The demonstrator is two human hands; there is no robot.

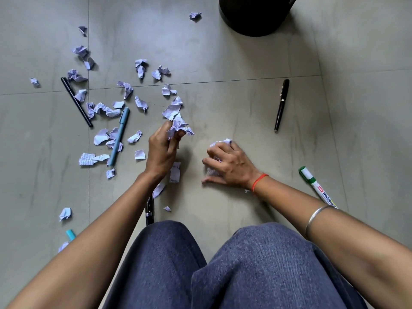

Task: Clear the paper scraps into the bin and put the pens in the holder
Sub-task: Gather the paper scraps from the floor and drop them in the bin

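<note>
Left hand (161,150): raised off the floor tiles (245,103), fingers closed around a bunch of paper scraps (177,121), nearer than the bin (254,15) and to its left.
Right hand (229,167): palm down on the floor, fingers curled over a crumpled wad (219,143); nearer than the bin, almost straight below it.
Loose scraps (107,110): scattered on the tiles, well left of the bin and nearer; not yet cleared.
Bin: black, standing at the far edge, cut off by the frame.
Black pen (282,104): lying flat, nearer than the bin, slightly right.
Green marker (315,186): lying flat, much nearer than the bin, to its right, partly under the right forearm.
Teal pen (119,136): lying among the scraps, far left of the bin.
Thin black pen (77,101): farther left again.
Holder: cannot tell where.
</note>
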